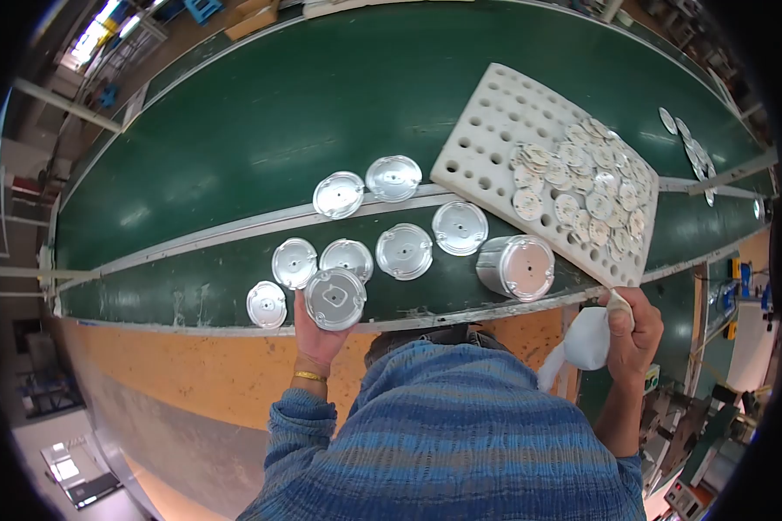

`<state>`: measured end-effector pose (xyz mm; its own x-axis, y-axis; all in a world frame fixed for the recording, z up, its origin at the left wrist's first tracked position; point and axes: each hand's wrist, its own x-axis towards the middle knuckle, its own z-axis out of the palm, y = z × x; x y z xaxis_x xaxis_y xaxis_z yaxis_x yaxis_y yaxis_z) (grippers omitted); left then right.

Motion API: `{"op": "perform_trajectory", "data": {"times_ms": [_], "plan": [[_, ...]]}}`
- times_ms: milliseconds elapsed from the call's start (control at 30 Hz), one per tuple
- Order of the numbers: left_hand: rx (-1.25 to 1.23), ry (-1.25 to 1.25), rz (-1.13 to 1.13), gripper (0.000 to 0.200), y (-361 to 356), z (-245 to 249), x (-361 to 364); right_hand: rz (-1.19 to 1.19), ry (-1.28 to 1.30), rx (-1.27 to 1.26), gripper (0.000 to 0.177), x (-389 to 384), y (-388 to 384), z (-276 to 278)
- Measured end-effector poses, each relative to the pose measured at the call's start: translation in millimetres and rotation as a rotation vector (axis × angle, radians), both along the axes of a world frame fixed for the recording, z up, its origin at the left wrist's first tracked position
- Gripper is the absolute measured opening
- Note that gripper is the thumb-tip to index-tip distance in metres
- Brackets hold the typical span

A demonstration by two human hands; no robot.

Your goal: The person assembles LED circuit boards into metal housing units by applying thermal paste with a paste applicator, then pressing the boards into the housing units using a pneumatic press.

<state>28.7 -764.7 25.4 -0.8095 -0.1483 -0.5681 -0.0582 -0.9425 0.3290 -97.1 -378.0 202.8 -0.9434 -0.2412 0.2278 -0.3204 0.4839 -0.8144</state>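
My left hand (318,339) is at the front edge of the green workbench, closed around a round metal lamp housing (334,300). A pale looped line of paste lies on the housing's flat face. My right hand (632,337) is clenched around a soft white bag (587,339), shaped like a piping bag, by the lower corner of the foam board. Part of the bag bulges out to the left of the fist. Close to my left hand stand more housings, one on the left (267,304) and another just behind (347,259).
A white foam board (471,143) with holes lies tilted at right, heaped with round LED plates (573,161). A taller housing (517,267) lies beside it. Several housings (404,252) line the metal rail (235,224). More discs (691,148) trail along the far right.
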Motion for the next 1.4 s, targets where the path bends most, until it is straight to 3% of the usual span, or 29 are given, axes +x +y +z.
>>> {"op": "perform_trajectory", "data": {"times_ms": [267,367,433,567,633,700,767,800,833,867,900,933,967,1033,1100,1200,1300,1400], "plan": [[-0.243,-0.160,0.307,0.054,-99.7,-30.1,-16.0,-0.011,0.036,-0.010,0.052,2.3,-22.4,8.3],[-0.393,-0.175,0.376,0.053,-149.1,-52.9,-23.8,-0.021,0.067,0.016,0.047,7.4,-19.2,12.7],[-0.330,-0.024,0.372,0.047,-177.6,-64.5,-28.8,-0.048,0.062,0.006,0.041,11.2,-17.2,14.1],[-0.332,-0.181,0.388,0.037,-222.1,-92.5,-28.1,-0.088,0.058,0.038,0.022,19.1,-12.5,20.6],[-0.945,-0.155,0.022,0.036,-316.0,-195.8,15.5,-0.087,0.062,0.018,0.019,22.1,-8.3,19.9],[-0.661,-0.582,0.484,0.036,-226.2,-90.9,-31.6,-0.079,0.057,0.022,0.018,23.0,-5.0,20.0],[-1.040,-0.724,0.576,0.040,-144.5,-17.9,-64.5,-0.073,0.041,0.054,0.018,22.8,-1.9,19.9],[-1.234,-0.787,0.625,0.043,-125.9,-5.0,-74.3,-0.071,0.033,0.084,0.020,22.5,0.5,17.7],[-1.414,-0.560,0.524,0.049,-122.0,-18.5,-79.8,-0.079,0.033,0.103,0.020,22.0,2.1,15.0],[-1.705,-0.534,0.176,0.050,-112.0,-24.2,-86.7,-0.083,0.032,0.122,0.021,21.2,3.6,12.1],[-1.438,-0.131,0.140,0.047,-52.6,-1.2,-104.0,-0.084,0.032,0.141,0.021,20.6,5.4,8.5],[-1.538,-0.094,-0.154,0.048,-6.2,20.9,-118.3,-0.075,0.019,0.128,0.022,20.1,7.9,3.4],[-1.595,0.016,-0.470,0.057,13.1,-1.4,-131.3,-0.076,0.004,0.136,0.022,19.8,9.3,3.3],[-1.719,0.532,-0.658,0.084,109.3,53.8,-146.9,-0.075,-0.027,0.150,0.023,19.3,11.5,3.5],[-2.018,0.810,-0.951,0.100,161.9,68.5,-162.5,-0.077,-0.005,0.151,0.023,19.2,15.3,2.0],[-2.291,0.971,-1.007,0.107,205.6,50.9,-171.7,-0.081,0.022,0.158,0.023,19.6,22.5,1.7],[-2.337,0.980,-1.144,0.107,213.1,37.7,-181.1,-0.086,0.054,0.187,0.021,21.0,30.3,2.9],[-2.252,1.001,-1.082,0.105,211.3,39.8,-180.4,-0.091,0.070,0.205,0.020,21.5,36.3,0.5]]}}
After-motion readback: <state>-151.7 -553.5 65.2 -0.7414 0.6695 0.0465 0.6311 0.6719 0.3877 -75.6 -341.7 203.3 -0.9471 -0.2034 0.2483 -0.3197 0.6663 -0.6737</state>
